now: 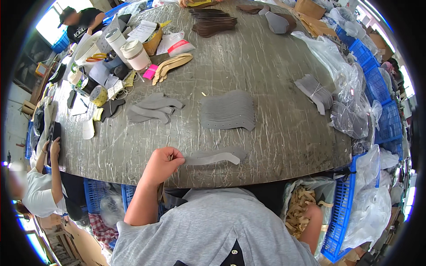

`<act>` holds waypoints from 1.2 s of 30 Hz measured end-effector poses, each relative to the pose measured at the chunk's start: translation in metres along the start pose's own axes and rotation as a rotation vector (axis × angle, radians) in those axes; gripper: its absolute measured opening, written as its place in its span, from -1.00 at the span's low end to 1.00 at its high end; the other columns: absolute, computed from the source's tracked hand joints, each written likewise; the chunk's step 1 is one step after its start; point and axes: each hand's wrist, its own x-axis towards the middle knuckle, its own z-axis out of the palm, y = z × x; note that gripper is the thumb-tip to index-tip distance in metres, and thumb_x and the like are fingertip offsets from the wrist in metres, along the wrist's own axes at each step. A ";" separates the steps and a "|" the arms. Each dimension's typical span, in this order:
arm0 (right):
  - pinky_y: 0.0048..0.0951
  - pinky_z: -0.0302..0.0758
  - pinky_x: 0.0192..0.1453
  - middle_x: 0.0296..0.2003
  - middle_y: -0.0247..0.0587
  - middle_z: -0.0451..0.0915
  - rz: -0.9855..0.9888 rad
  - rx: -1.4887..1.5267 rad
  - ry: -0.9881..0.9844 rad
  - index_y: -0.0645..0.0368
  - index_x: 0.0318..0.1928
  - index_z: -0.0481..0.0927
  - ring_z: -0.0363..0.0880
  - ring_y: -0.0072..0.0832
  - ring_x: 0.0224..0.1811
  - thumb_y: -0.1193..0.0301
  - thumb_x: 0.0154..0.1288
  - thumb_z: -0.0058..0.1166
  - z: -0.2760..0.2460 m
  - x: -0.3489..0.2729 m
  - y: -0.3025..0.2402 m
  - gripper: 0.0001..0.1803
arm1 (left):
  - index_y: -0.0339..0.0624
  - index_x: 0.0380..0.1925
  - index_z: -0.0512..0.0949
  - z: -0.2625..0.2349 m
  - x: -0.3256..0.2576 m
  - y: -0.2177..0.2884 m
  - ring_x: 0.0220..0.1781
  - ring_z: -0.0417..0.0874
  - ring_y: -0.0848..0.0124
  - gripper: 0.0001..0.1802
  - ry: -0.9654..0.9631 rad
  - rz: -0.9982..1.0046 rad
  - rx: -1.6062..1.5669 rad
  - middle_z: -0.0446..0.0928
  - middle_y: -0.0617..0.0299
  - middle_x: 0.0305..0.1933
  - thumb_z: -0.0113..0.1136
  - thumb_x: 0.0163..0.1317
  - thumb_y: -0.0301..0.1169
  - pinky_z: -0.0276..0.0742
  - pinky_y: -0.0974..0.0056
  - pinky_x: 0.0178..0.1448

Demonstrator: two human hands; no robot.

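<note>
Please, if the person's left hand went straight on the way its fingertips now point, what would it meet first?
Most likely the light grey strip, which begins right at the fingertips of the left hand; whether they already pinch its end is hard to tell.

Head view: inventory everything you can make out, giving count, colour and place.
Table: one, grey-brown, centre
Thin strip: one, light grey, over a darker piece, near edge
Fanned stack: one, grey, mid-table
Loose pieces: several, grey, left of that stack
Tied bundle: one, grey, table's right
Far stack: one, dark brown, far side
Curved pieces: several, beige, upper left
Lidded jar: one, white, upper left
Crates: several, blue, right and below table
Bags: several, clear, right
Scraps: many, tan, lower-right bin
Co-workers: at least two, left side
Left hand: one, bare, grip on strip's left end
Right arm: one, bare, beside scraps; hand not visible
</note>
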 end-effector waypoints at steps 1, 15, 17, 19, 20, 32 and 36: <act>-0.30 0.45 -0.39 -0.60 -0.13 0.53 -0.087 -0.194 0.058 0.27 -0.44 0.52 0.55 -0.33 -0.51 0.39 0.24 0.06 0.013 0.001 0.017 -0.81 | -0.33 -0.43 0.60 0.004 0.004 0.003 -0.56 0.50 0.56 -0.91 -0.012 0.005 0.020 0.50 0.30 -0.61 0.30 0.12 -0.51 0.39 0.39 -0.47; -0.68 0.36 -0.38 -0.42 -0.48 0.45 -0.489 0.970 -0.227 0.15 -0.25 0.43 0.38 -0.77 -0.44 0.59 0.27 0.17 0.065 0.085 -0.311 -0.83 | -0.31 -0.39 0.62 0.030 0.009 0.015 -0.52 0.51 0.52 -0.89 -0.004 0.001 0.175 0.55 0.24 -0.54 0.30 0.12 -0.49 0.44 0.33 -0.40; -0.68 0.34 -0.38 -0.44 -0.49 0.43 -0.527 0.871 -0.175 0.15 -0.28 0.42 0.36 -0.79 -0.45 0.61 0.26 0.17 0.066 0.087 -0.315 -0.83 | -0.32 -0.37 0.63 0.032 0.014 0.008 -0.50 0.54 0.45 -0.87 0.046 0.049 0.263 0.58 0.17 -0.53 0.29 0.10 -0.48 0.48 0.28 -0.36; -0.68 0.33 -0.38 -0.45 -0.50 0.42 -0.544 0.805 -0.128 0.16 -0.30 0.42 0.34 -0.80 -0.45 0.62 0.25 0.16 0.067 0.085 -0.318 -0.83 | -0.32 -0.36 0.63 0.035 0.021 -0.006 -0.48 0.57 0.40 -0.86 0.077 0.086 0.327 0.59 0.12 -0.52 0.29 0.09 -0.47 0.49 0.25 -0.32; -0.68 0.33 -0.38 -0.46 -0.51 0.42 -0.550 0.771 -0.101 0.16 -0.32 0.42 0.34 -0.80 -0.45 0.63 0.25 0.15 0.068 0.084 -0.319 -0.83 | -0.32 -0.36 0.64 0.037 0.024 -0.007 -0.47 0.58 0.37 -0.85 0.089 0.107 0.359 0.60 0.09 -0.51 0.29 0.09 -0.47 0.50 0.23 -0.30; -0.57 0.44 -0.37 -0.54 -0.37 0.51 -0.532 0.704 0.006 0.23 -0.34 0.45 0.45 -0.69 -0.48 0.63 0.17 0.18 0.074 0.085 -0.319 -0.85 | -0.36 -0.38 0.60 0.037 0.033 -0.019 -0.53 0.62 0.47 -0.88 -0.007 0.012 0.282 0.59 0.20 -0.54 0.27 0.14 -0.50 0.51 0.34 -0.40; -0.55 0.46 -0.37 -0.54 -0.33 0.52 -0.536 0.692 0.021 0.25 -0.33 0.44 0.47 -0.67 -0.48 0.63 0.17 0.18 0.074 0.084 -0.320 -0.84 | -0.28 -0.38 0.65 0.037 0.036 -0.023 -0.45 0.64 0.18 -0.85 -0.001 -0.028 0.236 0.61 -0.01 -0.51 0.29 0.07 -0.43 0.53 0.17 -0.29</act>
